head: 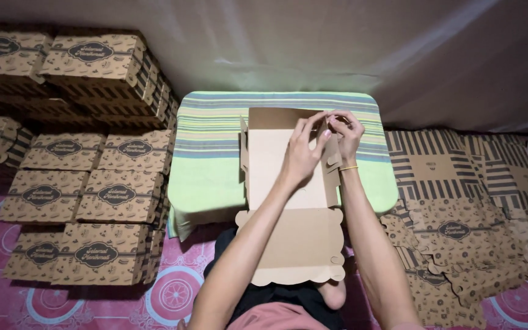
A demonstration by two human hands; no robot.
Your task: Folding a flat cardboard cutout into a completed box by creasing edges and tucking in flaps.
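on the striped cloth: i see the flat cardboard box (285, 183) half folded, its scalloped lid toward me
handling: light, stiff, creases easily, i judge; take the flap edges
fingers: left hand (304, 156) and right hand (346, 135) pinched on the far right corner flap
surface: soft low table (209, 153)
room: finished boxes (87, 159) stacked left, flat blanks (459, 214) right

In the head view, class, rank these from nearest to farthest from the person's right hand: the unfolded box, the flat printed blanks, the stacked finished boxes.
1. Unfolded box: touched by the right hand, centre.
2. Flat blanks: on the right.
3. Stacked boxes: far left.
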